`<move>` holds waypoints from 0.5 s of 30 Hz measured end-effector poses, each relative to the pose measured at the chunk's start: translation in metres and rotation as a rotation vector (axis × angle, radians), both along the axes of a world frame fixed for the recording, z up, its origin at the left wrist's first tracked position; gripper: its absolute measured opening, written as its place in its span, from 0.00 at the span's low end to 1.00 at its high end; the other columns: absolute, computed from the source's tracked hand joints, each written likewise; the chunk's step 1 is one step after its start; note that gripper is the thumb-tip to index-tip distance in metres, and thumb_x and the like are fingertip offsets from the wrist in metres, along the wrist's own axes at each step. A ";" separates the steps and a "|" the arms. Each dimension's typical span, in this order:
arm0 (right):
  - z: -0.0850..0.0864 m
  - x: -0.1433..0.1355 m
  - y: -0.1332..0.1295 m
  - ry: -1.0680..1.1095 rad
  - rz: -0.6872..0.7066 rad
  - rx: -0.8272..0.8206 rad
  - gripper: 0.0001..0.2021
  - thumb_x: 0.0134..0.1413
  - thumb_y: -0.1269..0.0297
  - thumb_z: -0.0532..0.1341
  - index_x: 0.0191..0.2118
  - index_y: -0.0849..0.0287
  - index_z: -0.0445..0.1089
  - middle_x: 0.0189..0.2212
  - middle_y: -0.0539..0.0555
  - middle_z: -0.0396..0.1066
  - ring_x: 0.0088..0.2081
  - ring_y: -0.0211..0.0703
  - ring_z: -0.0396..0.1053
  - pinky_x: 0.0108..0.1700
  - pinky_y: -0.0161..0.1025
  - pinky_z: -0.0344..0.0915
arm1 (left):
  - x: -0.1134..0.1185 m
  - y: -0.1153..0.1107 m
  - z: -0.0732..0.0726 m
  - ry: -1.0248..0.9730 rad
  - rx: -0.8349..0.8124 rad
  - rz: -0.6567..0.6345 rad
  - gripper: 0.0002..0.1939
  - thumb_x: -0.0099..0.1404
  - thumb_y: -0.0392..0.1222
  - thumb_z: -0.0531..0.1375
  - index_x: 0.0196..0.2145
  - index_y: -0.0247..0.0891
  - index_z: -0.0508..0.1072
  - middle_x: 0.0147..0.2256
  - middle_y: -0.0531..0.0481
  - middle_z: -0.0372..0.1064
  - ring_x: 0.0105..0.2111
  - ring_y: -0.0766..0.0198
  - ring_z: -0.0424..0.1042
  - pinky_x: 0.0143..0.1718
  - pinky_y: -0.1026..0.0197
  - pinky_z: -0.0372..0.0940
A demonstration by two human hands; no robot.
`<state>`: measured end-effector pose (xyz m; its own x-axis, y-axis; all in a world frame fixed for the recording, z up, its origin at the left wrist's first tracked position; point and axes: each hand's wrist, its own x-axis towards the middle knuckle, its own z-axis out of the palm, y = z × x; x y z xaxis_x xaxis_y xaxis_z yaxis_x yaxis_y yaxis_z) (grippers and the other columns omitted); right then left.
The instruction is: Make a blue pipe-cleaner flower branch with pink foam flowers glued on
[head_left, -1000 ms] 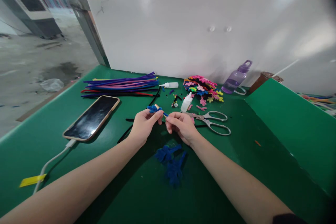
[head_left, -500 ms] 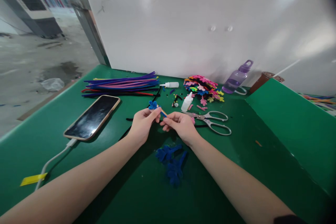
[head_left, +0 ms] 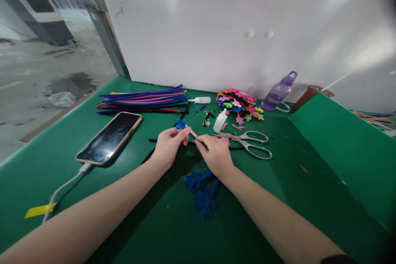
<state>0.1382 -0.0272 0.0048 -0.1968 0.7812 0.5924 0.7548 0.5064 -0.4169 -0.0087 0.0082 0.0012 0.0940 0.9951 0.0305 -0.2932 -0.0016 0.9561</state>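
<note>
Between thumb and fingers, my left hand (head_left: 169,145) is closed on a blue pipe-cleaner flower (head_left: 181,124). A narrow tan strip shows along its blue stem; I cannot tell what the strip is. My right hand (head_left: 216,152) pinches the lower end of that stem, its fingertips pointing toward my left hand. Nearer to me on the table lie two more blue pipe-cleaner flowers (head_left: 206,201), partly beneath my right wrist. Just beyond my right hand rest grey-handled scissors (head_left: 247,140) with their blades apart, beside a partly hidden pink piece.
Pipe cleaners (head_left: 145,100) lie bundled at the back left, near a charging phone (head_left: 109,138). White glue bottles (head_left: 220,120) and a heap of colourful flowers (head_left: 238,101) occupy the back middle. A purple bottle (head_left: 278,93) stands by the white wall; a green panel (head_left: 340,148) rises at right.
My right hand has turned over, its back now facing up, with its fingertips at the stem's end. My left hand and the flower have barely moved.
</note>
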 end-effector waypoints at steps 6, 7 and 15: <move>0.000 -0.001 0.002 0.279 0.063 -0.163 0.10 0.55 0.65 0.58 0.42 0.59 0.69 0.33 0.51 0.74 0.30 0.37 0.72 0.34 0.32 0.68 | 0.002 -0.004 0.003 0.106 0.086 -0.048 0.11 0.56 0.43 0.61 0.22 0.34 0.68 0.19 0.54 0.64 0.22 0.70 0.62 0.30 0.66 0.57; 0.000 -0.001 0.003 0.299 0.076 -0.173 0.11 0.55 0.66 0.57 0.44 0.58 0.69 0.34 0.51 0.74 0.31 0.37 0.72 0.34 0.33 0.68 | 0.002 -0.004 0.003 0.131 0.093 -0.049 0.12 0.57 0.44 0.61 0.22 0.34 0.68 0.19 0.54 0.64 0.23 0.70 0.63 0.31 0.66 0.58; -0.004 0.000 0.002 0.356 0.082 -0.174 0.10 0.55 0.64 0.57 0.41 0.56 0.72 0.35 0.52 0.75 0.31 0.41 0.73 0.35 0.37 0.69 | 0.002 -0.006 0.008 0.278 0.072 -0.061 0.14 0.59 0.49 0.59 0.25 0.34 0.69 0.20 0.55 0.66 0.21 0.69 0.64 0.29 0.65 0.59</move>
